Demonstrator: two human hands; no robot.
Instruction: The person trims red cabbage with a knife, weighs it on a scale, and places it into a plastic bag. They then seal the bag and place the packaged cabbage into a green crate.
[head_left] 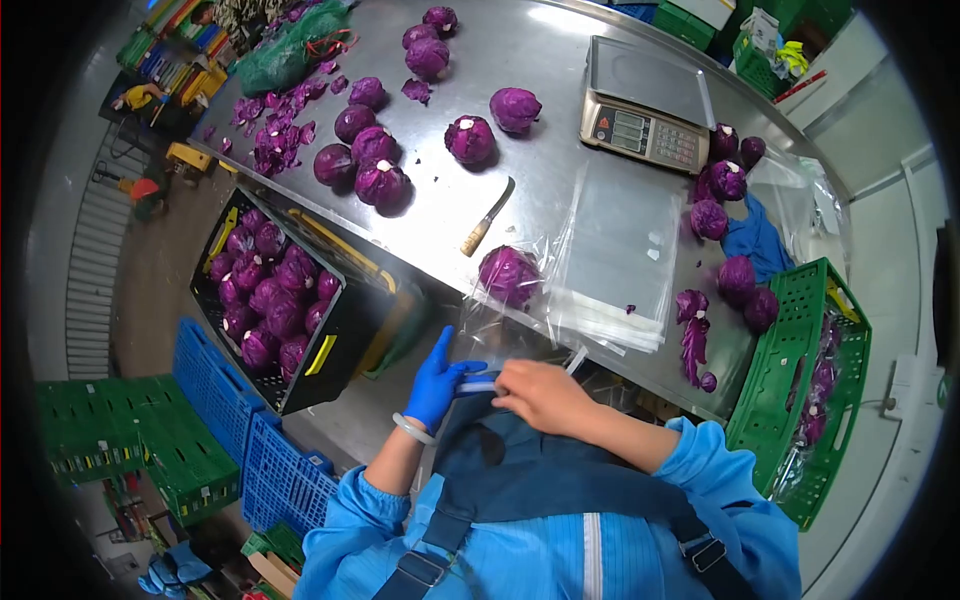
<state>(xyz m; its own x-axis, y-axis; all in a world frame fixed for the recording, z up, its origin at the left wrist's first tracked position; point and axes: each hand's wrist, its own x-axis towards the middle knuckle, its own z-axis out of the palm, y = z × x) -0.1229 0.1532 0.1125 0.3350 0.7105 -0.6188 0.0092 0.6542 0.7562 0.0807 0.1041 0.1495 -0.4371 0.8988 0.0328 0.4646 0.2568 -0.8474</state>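
A red cabbage [508, 275] sits inside a clear plastic bag [490, 325] at the table's front edge. The bag's mouth hangs over the edge toward my body. My left hand [432, 385], in a blue glove, has its index finger stretched out and its other fingers curled at a whitish strip that looks like the bag's end. Bare, my right hand [543, 396] pinches that same strip beside the left fingers. Behind the bagged cabbage lies a knife [488, 217] with a wooden handle. A stack of flat clear bags [615, 250] lies to the right.
Several loose red cabbages [375, 146] stand at the back left, near leaf trimmings [278, 143] and a green net [292, 55]. A scale [645, 130] is at the back right. A black crate [360, 310] of cabbages stands left, a green crate [780, 390] right.
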